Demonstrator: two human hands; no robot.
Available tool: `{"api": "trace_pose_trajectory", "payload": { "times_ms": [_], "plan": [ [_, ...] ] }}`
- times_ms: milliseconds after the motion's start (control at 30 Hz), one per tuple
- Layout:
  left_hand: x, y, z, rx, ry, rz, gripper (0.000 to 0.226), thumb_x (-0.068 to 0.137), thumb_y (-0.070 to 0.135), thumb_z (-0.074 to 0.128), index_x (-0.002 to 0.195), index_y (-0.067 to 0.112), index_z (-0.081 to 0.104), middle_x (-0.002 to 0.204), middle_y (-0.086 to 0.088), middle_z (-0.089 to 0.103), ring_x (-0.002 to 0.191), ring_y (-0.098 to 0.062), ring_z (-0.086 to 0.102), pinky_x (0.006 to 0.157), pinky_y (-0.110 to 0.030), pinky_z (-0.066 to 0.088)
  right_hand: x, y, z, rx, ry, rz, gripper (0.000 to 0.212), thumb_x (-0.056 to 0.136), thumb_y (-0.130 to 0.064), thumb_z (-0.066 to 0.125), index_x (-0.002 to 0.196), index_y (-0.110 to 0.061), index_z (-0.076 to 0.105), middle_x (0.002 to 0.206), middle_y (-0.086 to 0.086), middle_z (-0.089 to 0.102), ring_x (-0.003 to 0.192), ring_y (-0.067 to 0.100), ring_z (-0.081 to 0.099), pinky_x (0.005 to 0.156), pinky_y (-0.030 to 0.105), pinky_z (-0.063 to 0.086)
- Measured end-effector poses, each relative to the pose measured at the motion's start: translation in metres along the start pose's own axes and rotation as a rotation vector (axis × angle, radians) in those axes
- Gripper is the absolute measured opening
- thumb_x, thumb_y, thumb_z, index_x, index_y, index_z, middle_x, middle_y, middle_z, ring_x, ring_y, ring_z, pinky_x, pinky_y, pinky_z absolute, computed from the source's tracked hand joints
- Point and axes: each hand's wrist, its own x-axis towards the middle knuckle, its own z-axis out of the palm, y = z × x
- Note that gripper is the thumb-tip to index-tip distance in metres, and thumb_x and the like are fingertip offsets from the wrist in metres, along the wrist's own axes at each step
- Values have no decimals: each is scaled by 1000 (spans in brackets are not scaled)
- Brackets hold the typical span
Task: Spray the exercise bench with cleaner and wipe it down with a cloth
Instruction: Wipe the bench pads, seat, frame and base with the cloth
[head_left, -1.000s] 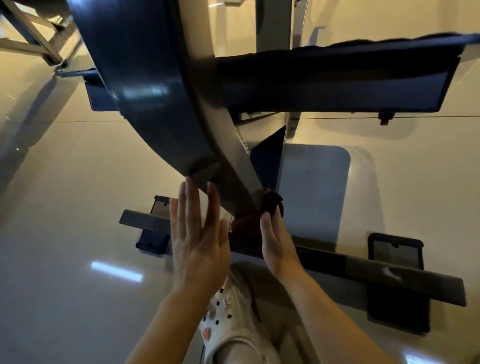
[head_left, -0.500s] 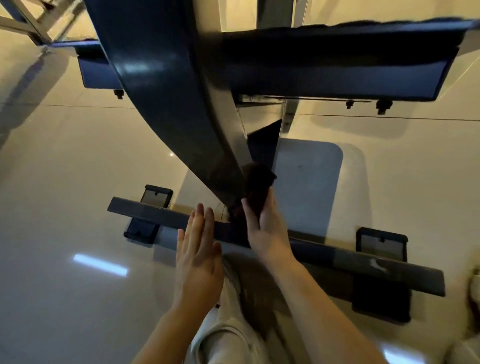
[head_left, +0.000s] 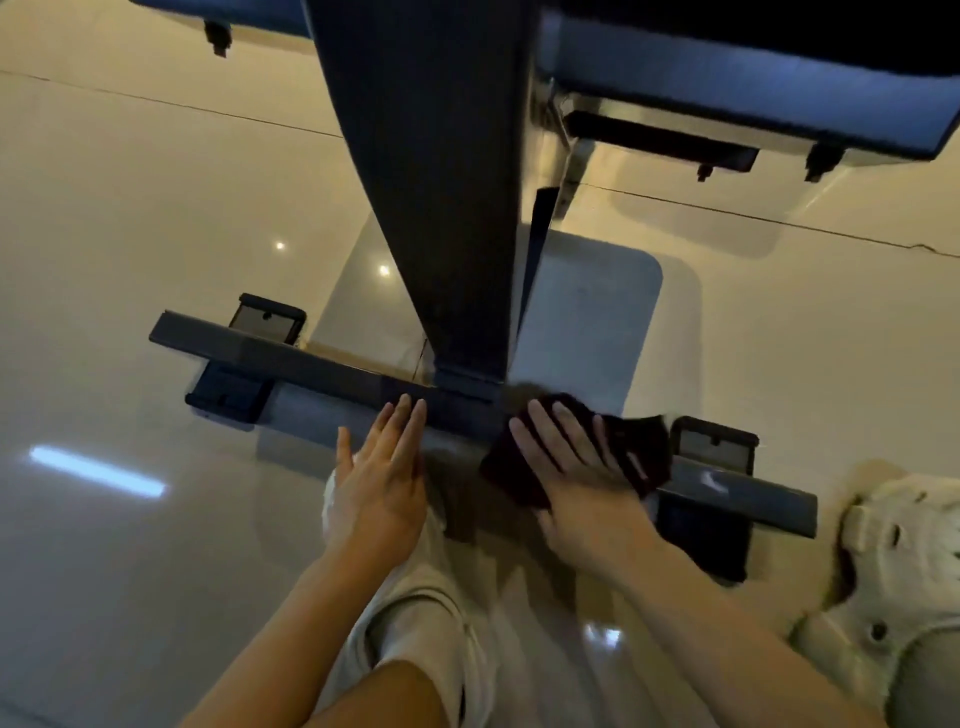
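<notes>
Head view, looking down past the bench frame to the floor. The dark upright post (head_left: 441, 208) runs from 12 o'clock down to the centre, where it meets the floor crossbar (head_left: 291, 358), which spans from 9 o'clock to 4 o'clock.

Right hand (head_left: 576, 467), at about 5 o'clock from the joint: fingers straight and spread, palm flat on a dark maroon cloth (head_left: 639, 452), pressing it onto the crossbar just right of the post. No closed grip; the flat palm likely spreads pressure for wiping the bar's top.

Left hand (head_left: 384, 467), at 7 o'clock from the joint: fingers straight and together, tips touching the crossbar's near edge, holding nothing. Probably a brace while bending low.

Padded bench underside (head_left: 727, 83) at 1 o'clock. Pale shoes (head_left: 904, 566) at 4 o'clock on the glossy floor (head_left: 130, 234). No spray bottle in sight.
</notes>
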Motion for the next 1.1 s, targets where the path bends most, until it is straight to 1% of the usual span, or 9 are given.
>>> {"api": "trace_pose_trajectory", "payload": {
  "times_ms": [100,200,333,467,633,733,867,1033,1100],
  "plan": [
    [-3,-1,6,91,-60,11,69,82,54,-11,147,33,-14,154,10,-25,140,-5,-27,110,-33,-25,19,-20,38,33,3,105,89,85,-65,37,156,-20,9,164,7,7,150,26,3,119,53,13],
    [-7,0,11,147,-68,30,67,87,53,-4,149,30,-15,156,6,-27,142,-9,-27,112,-36,-20,42,-24,26,-16,-60,-2,75,94,-65,20,154,-32,-10,163,-4,-15,149,19,-13,120,48,7],
    [-7,-1,12,131,-54,25,62,94,45,11,150,29,-11,157,6,-23,145,-11,-20,116,-39,-15,28,6,15,-100,-30,23,56,98,-48,26,151,-30,29,156,2,36,134,31,45,100,51,44],
    [-8,-2,13,81,-64,26,64,94,47,12,151,30,-11,158,7,-22,146,-10,-19,117,-38,-16,-44,79,13,-192,-11,173,57,97,-44,28,151,-24,29,152,6,42,130,30,51,96,46,48],
    [-6,-3,15,148,-92,24,69,89,55,3,147,29,-26,151,8,-39,138,-5,-35,109,-32,-32,-87,122,2,-245,-36,244,58,101,-41,24,151,-12,28,154,12,36,137,33,42,112,49,32],
    [-4,1,15,162,-108,10,70,89,54,4,143,28,-31,147,6,-45,138,-9,-37,105,-32,-36,-75,93,10,-225,54,370,60,99,-35,27,151,-6,31,155,16,34,142,35,34,115,53,25],
    [-4,5,15,138,-96,-3,67,96,53,11,144,28,-27,150,6,-39,140,-10,-32,110,-33,-31,-20,36,19,-209,66,237,62,94,-35,37,149,-7,34,153,14,38,140,33,37,116,52,26],
    [-6,1,16,120,-81,11,72,87,57,4,150,26,-12,157,4,-24,146,-12,-21,118,-42,-17,59,-32,17,-155,-111,39,67,105,-32,31,154,-18,-12,164,7,-9,151,29,-1,119,45,-6],
    [-5,1,15,92,-65,16,70,90,56,10,151,28,-7,159,6,-19,146,-10,-18,119,-42,-15,51,-15,13,-216,-104,-4,65,104,-40,28,155,-24,-10,164,5,-3,150,30,6,119,49,0]
  ]
}}
